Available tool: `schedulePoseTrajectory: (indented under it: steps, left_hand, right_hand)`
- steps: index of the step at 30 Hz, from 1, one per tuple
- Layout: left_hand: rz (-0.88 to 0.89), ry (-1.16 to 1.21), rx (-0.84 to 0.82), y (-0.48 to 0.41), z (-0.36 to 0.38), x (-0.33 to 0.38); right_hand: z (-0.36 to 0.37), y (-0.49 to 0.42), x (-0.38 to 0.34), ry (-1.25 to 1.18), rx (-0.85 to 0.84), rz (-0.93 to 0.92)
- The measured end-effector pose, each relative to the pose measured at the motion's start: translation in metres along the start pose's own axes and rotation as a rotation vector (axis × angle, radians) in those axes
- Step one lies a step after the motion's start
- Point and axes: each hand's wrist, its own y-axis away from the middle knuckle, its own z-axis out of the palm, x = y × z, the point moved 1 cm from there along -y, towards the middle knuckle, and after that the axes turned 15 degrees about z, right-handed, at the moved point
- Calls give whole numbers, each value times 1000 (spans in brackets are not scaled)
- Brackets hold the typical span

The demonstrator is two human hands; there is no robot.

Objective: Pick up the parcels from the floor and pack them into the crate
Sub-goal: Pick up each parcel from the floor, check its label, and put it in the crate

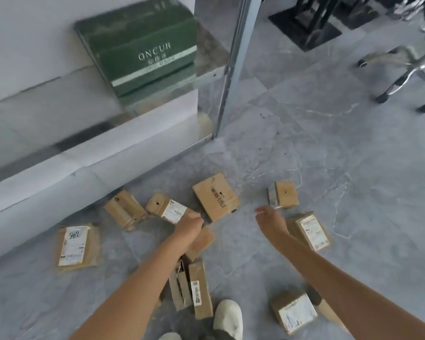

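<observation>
Hands [189, 225] [270, 218] among parcels [216, 196]; green "ONCUR" box [142, 50].

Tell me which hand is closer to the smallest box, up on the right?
Right. The right hand is just below-left of the smallest box, not touching; the left hand is much farther left.

Diffuse, even light, moderately bright. I see only faint soft shade beneath the parcels [215, 197]. Motion blur smears the green box [142, 50] and the whole upper left. The chrome chair base [407, 77] glints hard. Wide-angle bending tilts the metal post [233, 65]. Mid-floor [329, 168] veining reads fairly sharp.
</observation>
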Motion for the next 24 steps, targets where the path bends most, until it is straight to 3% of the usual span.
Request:
schedulePoseTrajectory:
  steps: [4, 7, 11, 17, 20, 24]
  left_hand:
    - [-27, 24, -33, -140, 48, -104]
    - [33, 77, -109, -198, 72, -127]
    - [33, 173, -54, -218, 88, -125]
    - [142, 104, -33, -152, 74, -82]
    - [245, 25, 10, -91, 54, -33]
    - [352, 117, 101, 8, 16, 49]
  right_hand:
    - [88, -128, 5, 104, 2, -86]
    - [142, -198, 7, 104, -50, -99]
    - [171, -234, 11, 37, -51, -72]
    - [120, -185, 22, -116, 0, -21]
    - [69, -118, 14, -268, 30, -48]
    - [-3, -10, -14, -398, 14, -107]
